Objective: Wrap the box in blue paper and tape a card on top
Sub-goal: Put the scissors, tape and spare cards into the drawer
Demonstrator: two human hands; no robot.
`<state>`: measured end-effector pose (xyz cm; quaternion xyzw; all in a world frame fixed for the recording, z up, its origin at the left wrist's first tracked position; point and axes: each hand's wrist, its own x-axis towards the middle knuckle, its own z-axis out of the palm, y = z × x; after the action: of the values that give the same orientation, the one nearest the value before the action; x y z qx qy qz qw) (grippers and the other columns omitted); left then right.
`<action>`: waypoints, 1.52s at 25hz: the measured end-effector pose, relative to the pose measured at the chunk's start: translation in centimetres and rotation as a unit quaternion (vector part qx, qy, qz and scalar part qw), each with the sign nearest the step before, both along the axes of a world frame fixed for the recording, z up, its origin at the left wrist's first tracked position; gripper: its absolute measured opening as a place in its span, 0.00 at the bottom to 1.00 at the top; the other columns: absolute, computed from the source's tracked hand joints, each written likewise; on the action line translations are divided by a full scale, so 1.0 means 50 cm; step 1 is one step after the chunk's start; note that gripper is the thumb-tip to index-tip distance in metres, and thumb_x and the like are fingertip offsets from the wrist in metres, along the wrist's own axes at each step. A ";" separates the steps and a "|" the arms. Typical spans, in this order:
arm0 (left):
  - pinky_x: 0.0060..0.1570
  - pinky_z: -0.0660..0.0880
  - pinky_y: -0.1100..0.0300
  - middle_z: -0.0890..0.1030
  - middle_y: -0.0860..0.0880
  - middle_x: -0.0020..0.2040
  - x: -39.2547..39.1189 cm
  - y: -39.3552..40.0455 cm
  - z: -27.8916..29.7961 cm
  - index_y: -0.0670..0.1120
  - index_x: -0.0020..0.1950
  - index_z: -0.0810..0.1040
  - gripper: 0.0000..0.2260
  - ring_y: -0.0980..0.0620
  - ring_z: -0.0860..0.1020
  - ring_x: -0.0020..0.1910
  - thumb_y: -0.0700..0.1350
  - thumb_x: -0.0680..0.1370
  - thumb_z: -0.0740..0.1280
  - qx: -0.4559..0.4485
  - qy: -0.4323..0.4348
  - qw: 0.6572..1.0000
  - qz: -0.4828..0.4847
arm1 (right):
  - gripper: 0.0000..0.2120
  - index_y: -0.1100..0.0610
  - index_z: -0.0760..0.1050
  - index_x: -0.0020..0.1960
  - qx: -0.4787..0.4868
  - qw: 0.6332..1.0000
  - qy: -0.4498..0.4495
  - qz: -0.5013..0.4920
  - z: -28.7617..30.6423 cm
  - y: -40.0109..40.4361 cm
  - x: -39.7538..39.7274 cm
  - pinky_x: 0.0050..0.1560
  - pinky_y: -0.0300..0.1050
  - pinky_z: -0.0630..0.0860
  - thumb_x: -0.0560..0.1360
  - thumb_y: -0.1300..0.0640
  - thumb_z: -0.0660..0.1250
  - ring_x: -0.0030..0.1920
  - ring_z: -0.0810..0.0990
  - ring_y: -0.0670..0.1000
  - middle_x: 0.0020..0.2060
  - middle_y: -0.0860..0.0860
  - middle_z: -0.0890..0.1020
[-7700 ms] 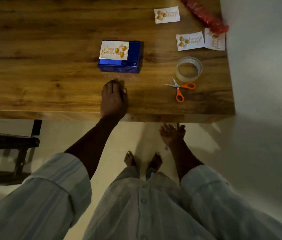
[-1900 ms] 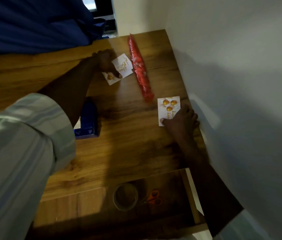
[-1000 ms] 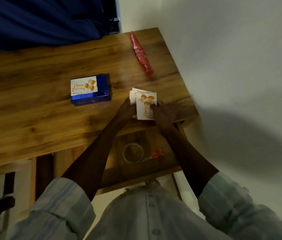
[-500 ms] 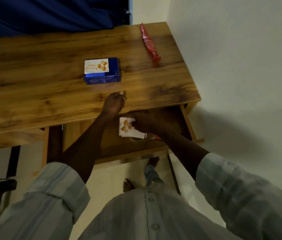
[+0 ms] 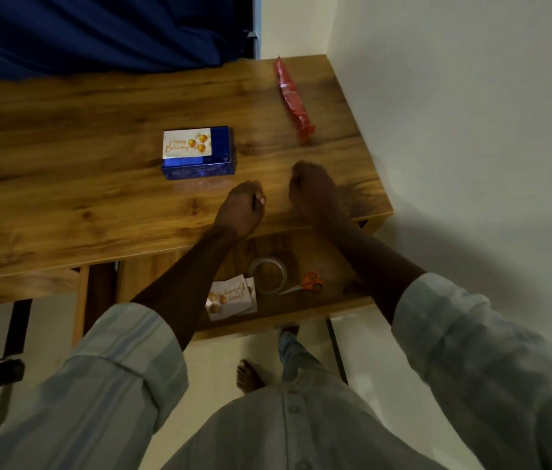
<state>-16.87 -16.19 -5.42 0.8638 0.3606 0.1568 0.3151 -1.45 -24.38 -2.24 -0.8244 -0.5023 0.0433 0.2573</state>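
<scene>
The box (image 5: pixel 200 166), wrapped in blue paper, lies on the wooden table (image 5: pixel 64 198). A white "Happy Birthday" card (image 5: pixel 187 144) covers the left part of its top. My left hand (image 5: pixel 242 208) hovers or rests on the table just in front of the box and to its right, fingers loosely curled, holding nothing. My right hand (image 5: pixel 313 193) is beside it, further right, also loosely curled and empty. Neither hand touches the box.
A drawer (image 5: pixel 332 308) stands pulled out under the table's front edge, holding a tape roll (image 5: pixel 268 274), orange-handled scissors (image 5: pixel 307 283) and spare cards (image 5: pixel 232 297). A red paper roll (image 5: pixel 293 96) lies at the back right. A white wall runs close on the right.
My right hand has left the spare cards in the drawer and come up over the table top beside my left hand. The box has not moved.
</scene>
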 end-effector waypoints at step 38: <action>0.51 0.73 0.57 0.79 0.48 0.52 -0.057 -0.038 -0.041 0.48 0.55 0.77 0.07 0.50 0.77 0.52 0.47 0.81 0.61 -0.215 -0.165 0.951 0.152 | 0.17 0.56 0.71 0.65 -0.303 0.919 0.240 0.079 -0.014 -0.342 0.025 0.55 0.41 0.75 0.77 0.59 0.67 0.55 0.78 0.52 0.56 0.53 0.78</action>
<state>-19.73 -18.07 -7.49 0.6728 0.4557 0.2617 0.5207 -0.20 -41.50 -2.95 -0.7852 -0.4521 0.4104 0.1032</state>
